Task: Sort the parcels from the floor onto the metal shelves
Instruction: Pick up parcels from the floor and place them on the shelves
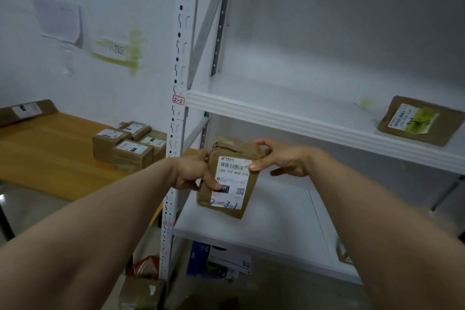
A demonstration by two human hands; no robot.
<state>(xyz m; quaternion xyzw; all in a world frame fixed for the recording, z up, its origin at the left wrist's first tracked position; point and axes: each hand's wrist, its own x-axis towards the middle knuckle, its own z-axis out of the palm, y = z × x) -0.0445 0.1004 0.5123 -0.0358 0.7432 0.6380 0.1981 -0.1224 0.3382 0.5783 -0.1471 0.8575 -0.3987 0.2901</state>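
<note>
Held parcel [230, 178]: a small brown paper-wrapped packet with a white label showing a barcode, a QR code and "2-3-1" handwritten in blue. It is in both hands, tilted a little, in front of the gap between the two white shelf boards and close to the left upright.
Left hand [191, 171]: grips the parcel's left edge, with the fingers curled behind it and the thumb pressed on the lower left of the label.
Right hand [284, 158]: pinches the parcel's upper right corner, thumb on the top right edge of the label and forefinger hooked over the top.
Upper shelf [302, 118]: a white metal board. A second brown parcel [420, 121] lies flat near its right end, with a yellow-green patch and dark writing on its label.
Lower shelf [264, 221]: a white board directly under the held parcel.
Upright post [176, 78]: slotted white metal at the rack's front left corner, with a red-bordered tag [178, 100] reading "2-2" at the level of the upper shelf.
Wooden table [50, 158]: to the left of the rack. A cluster of small labelled boxes [128, 143] sits at its right far corner beside the post, and a flat parcel [25, 111] at its left far edge.
Below the rack: a blue and white box [221, 262] under the lower shelf, and a brown parcel [141, 294] on the floor by the foot of the post.
</note>
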